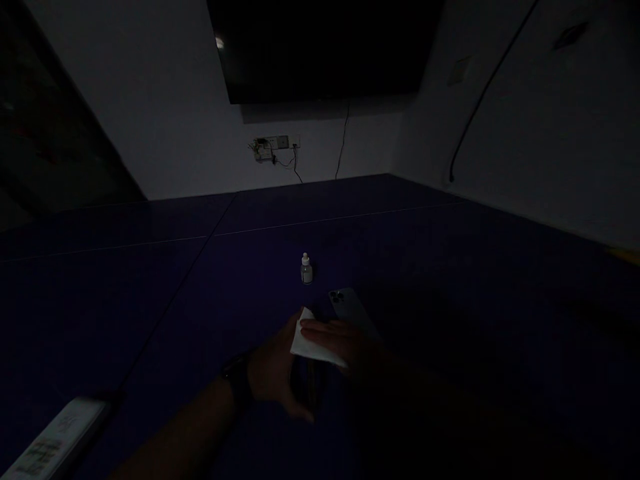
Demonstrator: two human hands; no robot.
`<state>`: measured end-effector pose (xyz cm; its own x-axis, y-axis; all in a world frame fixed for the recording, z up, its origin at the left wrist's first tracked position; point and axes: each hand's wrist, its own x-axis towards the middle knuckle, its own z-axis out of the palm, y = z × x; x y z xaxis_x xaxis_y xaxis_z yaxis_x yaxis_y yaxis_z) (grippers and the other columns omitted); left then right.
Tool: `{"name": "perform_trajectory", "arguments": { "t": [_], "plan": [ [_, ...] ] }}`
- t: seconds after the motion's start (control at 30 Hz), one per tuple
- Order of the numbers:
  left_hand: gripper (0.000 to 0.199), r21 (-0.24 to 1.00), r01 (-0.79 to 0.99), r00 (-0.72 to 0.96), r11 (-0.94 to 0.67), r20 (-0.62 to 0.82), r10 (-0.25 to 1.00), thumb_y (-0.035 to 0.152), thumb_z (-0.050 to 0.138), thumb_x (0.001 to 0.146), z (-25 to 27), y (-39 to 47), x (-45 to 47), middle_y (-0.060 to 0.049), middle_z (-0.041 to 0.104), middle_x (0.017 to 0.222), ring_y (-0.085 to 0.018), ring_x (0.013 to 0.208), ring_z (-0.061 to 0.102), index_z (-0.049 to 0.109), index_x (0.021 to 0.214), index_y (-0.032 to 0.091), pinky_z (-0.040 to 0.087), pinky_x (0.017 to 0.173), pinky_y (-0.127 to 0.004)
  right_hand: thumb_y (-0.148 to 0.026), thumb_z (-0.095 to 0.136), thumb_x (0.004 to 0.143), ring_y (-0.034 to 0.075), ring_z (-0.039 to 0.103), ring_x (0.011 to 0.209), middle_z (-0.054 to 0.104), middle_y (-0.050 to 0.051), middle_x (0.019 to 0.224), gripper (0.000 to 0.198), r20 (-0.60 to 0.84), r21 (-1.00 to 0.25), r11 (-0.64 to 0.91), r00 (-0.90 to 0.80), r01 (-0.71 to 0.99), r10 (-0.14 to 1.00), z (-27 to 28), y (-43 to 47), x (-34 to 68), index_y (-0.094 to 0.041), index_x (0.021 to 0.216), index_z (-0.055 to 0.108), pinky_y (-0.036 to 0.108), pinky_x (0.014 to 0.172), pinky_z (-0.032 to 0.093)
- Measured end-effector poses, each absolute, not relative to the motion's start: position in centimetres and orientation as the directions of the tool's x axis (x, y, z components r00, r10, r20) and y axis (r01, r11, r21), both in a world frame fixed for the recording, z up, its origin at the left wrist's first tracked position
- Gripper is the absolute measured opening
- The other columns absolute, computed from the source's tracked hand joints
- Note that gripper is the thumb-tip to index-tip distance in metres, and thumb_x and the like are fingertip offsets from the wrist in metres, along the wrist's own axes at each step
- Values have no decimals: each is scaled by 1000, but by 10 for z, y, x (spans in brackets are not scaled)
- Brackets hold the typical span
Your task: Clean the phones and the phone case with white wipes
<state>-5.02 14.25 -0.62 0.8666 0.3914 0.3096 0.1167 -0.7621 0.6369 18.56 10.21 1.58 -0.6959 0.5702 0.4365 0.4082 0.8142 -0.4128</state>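
The picture is very dark. My right hand (336, 339) presses a folded white cloth or tissue (311, 348) with its fingers lying over it. Beside it, my left hand (274, 365), with a dark watch (238, 380) at the wrist, curls round a dark object (311, 383) whose kind I cannot make out. The cloth covers the upper part of that object and some of my left fingers. Just beyond my right hand lies a phone (353, 308), back up, its camera lenses showing. A small clear dropper bottle (307, 272) with a white cap stands upright farther away.
Everything rests on a dark blue surface (250, 267) crossed by seams. At the lower left lies a white box (57, 440) with printing. A dark screen (325, 47) hangs on the far wall, above sockets and cables (274, 148).
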Motion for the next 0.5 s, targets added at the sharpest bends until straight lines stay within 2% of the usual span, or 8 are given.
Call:
{"name": "perform_trajectory", "arguments": {
  "t": [0.03, 0.1, 0.17, 0.2, 0.33, 0.5],
  "plan": [
    [150, 630, 120, 871, -767, 304, 385, 70, 91, 45, -9, 143, -52, -16, 22, 164, -48, 147, 26, 9, 162, 25, 18, 123, -64, -23, 55, 93, 24, 59, 127, 54, 15, 150, 57, 411, -363, 831, -728, 421, 549, 18, 95, 185, -14, 149, 47, 37, 99, 53],
    [161, 628, 139, 871, -766, 290, 396, 71, 91, 44, -15, 145, -54, -19, 8, 168, -50, 150, 20, -9, 162, 23, 19, 123, -65, -26, 54, 97, 21, 68, 103, 60, 16, 144, 51, 363, -239, 863, -783, 446, 505, 23, 81, 183, -12, 146, 50, 34, 84, 54],
    [168, 634, 166, 865, -755, 274, 420, 75, 89, 44, -20, 146, -55, -22, -4, 169, -50, 152, 11, -23, 158, 21, 19, 122, -65, -25, 51, 100, 18, 66, 83, 67, 13, 135, 41, 353, -116, 913, -843, 392, 406, 30, 70, 182, -13, 140, 54, 32, 72, 51],
    [169, 636, 175, 863, -752, 269, 428, 77, 87, 45, -21, 146, -56, -22, -7, 169, -50, 153, 8, -27, 156, 22, 19, 122, -65, -24, 48, 102, 17, 64, 79, 68, 12, 133, 37, 361, -69, 930, -860, 360, 360, 33, 66, 183, -14, 138, 55, 32, 71, 49],
    [163, 643, 178, 857, -745, 271, 439, 83, 82, 49, -19, 145, -55, -19, -4, 170, -47, 154, 8, -27, 156, 26, 19, 123, -63, -21, 43, 106, 15, 64, 93, 70, 8, 130, 33, 400, -6, 966, -885, 257, 238, 43, 52, 182, -14, 136, 54, 31, 77, 47],
    [150, 672, 184, 850, -717, 258, 460, 75, 83, 60, -16, 143, -54, -18, 3, 170, -44, 154, 13, -20, 159, 27, 25, 121, -62, -22, 44, 106, 15, 64, 89, 70, 5, 131, 31, 410, 1, 967, -883, 253, 231, 46, 51, 178, -16, 134, 57, 32, 75, 49]
  ]
}}
